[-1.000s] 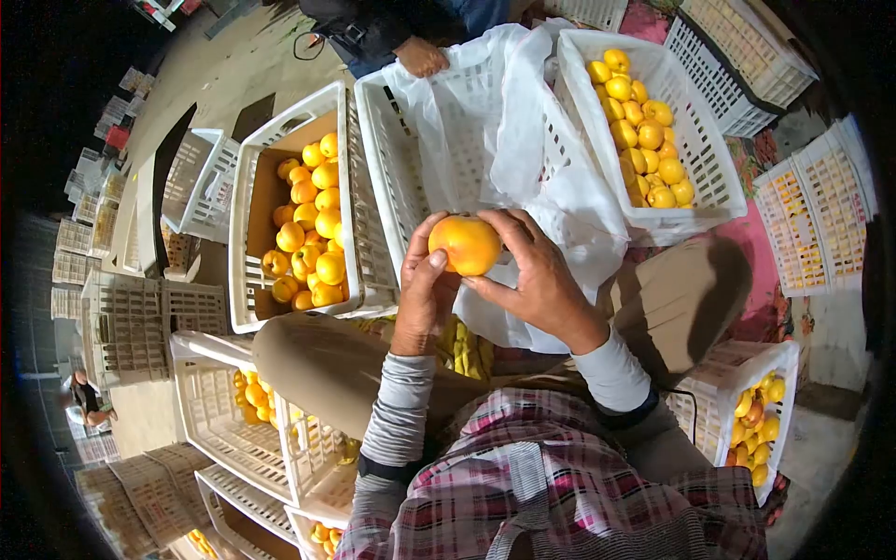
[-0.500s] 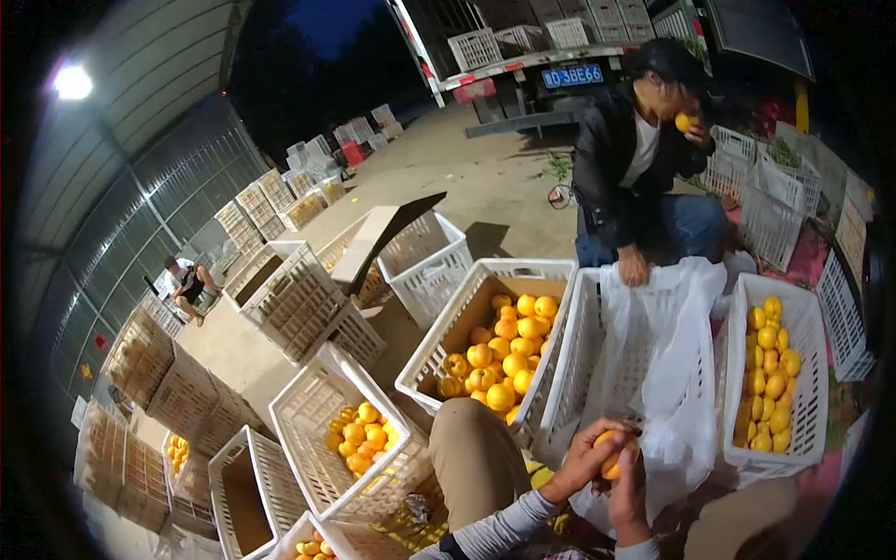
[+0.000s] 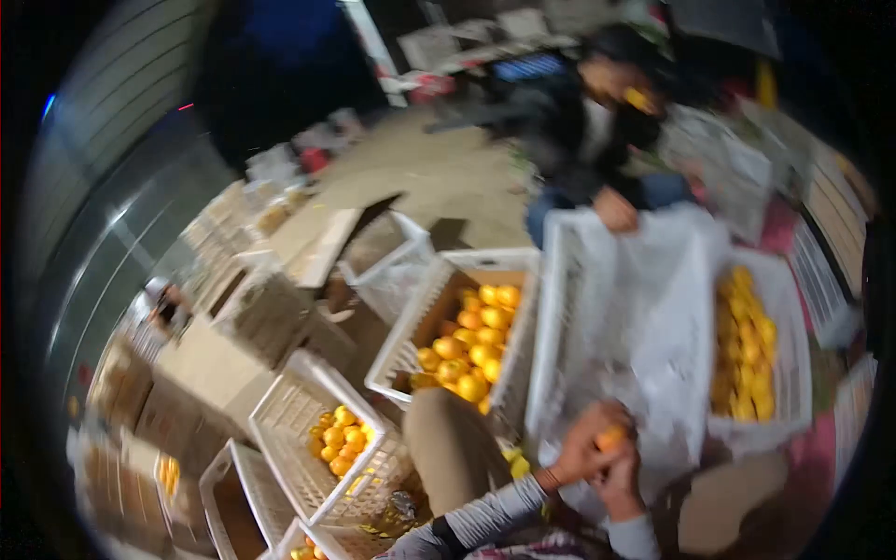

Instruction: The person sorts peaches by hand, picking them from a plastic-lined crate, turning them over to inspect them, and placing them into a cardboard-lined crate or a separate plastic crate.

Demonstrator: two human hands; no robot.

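Note:
An orange fruit (image 3: 611, 437) is held between my two hands, above the near end of a white crate lined with clear plastic (image 3: 644, 345). My left hand (image 3: 581, 446) has its fingers wrapped round the fruit from the left. On the lower right side, my right hand (image 3: 620, 474) closes on the same fruit. Only a small part of the fruit shows between the fingers, and motion blurs the view. Left of the lined crate is a crate of orange fruit (image 3: 474, 341); to its right another crate holds yellow-orange fruit (image 3: 744, 350).
A person in a dark jacket (image 3: 551, 121) crouches across the lined crate, one hand on its far rim, a yellow fruit near the face. More fruit lies in a tilted crate (image 3: 308, 411) at the left. Stacked crates (image 3: 187, 406) stand farther left, where another person (image 3: 166, 303) crouches.
The view has shifted and blurred, so the crates and the crouching person appear farther left. Both my hands stay on the orange fruit, with less of it showing.

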